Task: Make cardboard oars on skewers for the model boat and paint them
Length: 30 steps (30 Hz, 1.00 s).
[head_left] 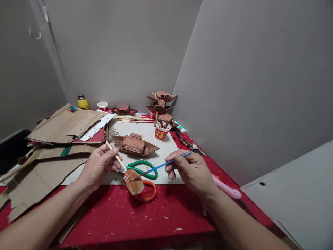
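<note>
My left hand (100,163) is closed on a thin wooden stick (116,155). At the stick's lower end is a flat, rounded cardboard piece (135,185), its upper part coated brown and its lower edge paler. My right hand (191,170) pinches a blue paintbrush (166,163), and the brush tip touches the cardboard piece. Behind my hands a brown model boat (134,145) with a ribbed cabin rests on a white board (122,128). Green-handled (153,172) and orange-handled (152,194) loops lie beneath the piece, which partly covers them.
Torn cardboard sheets (59,128) are piled at left. A red paper cup (161,133) holding brown sticks stands beyond my right hand. More model boats (161,107) sit at the back, near a yellow bottle (83,103). A pink-handled tool (229,189) lies right, close to the grey wall.
</note>
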Available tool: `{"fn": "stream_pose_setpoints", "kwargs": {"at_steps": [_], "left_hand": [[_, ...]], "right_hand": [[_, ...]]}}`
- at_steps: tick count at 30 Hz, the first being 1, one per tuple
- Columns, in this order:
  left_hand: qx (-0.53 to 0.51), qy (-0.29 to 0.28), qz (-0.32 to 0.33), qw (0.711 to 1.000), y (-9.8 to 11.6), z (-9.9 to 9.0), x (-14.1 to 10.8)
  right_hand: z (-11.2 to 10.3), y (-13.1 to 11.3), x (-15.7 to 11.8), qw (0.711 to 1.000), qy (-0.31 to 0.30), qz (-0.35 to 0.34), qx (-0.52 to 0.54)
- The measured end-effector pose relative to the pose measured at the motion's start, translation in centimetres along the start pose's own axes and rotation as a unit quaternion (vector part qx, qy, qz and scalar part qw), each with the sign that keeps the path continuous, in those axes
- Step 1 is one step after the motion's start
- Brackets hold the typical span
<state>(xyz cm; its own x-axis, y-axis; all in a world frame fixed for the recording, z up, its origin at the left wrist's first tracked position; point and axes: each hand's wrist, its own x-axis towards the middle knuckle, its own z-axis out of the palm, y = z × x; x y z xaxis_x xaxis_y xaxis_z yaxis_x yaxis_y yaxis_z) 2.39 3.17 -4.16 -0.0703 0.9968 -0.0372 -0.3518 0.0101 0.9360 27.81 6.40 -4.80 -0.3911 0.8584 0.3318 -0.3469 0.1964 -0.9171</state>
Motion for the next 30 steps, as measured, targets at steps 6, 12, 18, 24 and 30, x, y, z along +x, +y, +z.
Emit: {"fn": "stream_pose_setpoints", "kwargs": {"at_steps": [6, 12, 18, 24, 30], "left_hand": [[0.003, 0.002, -0.001, 1.000, 0.00, -0.05, -0.07], [0.004, 0.001, 0.003, 1.000, 0.00, 0.00, 0.03], [0.010, 0.001, 0.000, 1.000, -0.07, -0.14, -0.01], [0.000, 0.003, -0.006, 1.000, -0.07, -0.17, 0.05], [0.003, 0.004, -0.009, 1.000, 0.18, 0.01, -0.05]], "right_hand": [[-0.15, 0.03, 0.36, 1.000, 0.018, 0.000, 0.003], [-0.30, -0.22, -0.04, 0.998, -0.026, 0.048, -0.001], [-0.29, -0.08, 0.55, 1.000, 0.014, 0.017, 0.007], [-0.29, -0.13, 0.44, 0.999, -0.012, 0.047, -0.015], [-0.78, -0.29, 0.79, 0.999, 0.047, 0.008, -0.011]]}}
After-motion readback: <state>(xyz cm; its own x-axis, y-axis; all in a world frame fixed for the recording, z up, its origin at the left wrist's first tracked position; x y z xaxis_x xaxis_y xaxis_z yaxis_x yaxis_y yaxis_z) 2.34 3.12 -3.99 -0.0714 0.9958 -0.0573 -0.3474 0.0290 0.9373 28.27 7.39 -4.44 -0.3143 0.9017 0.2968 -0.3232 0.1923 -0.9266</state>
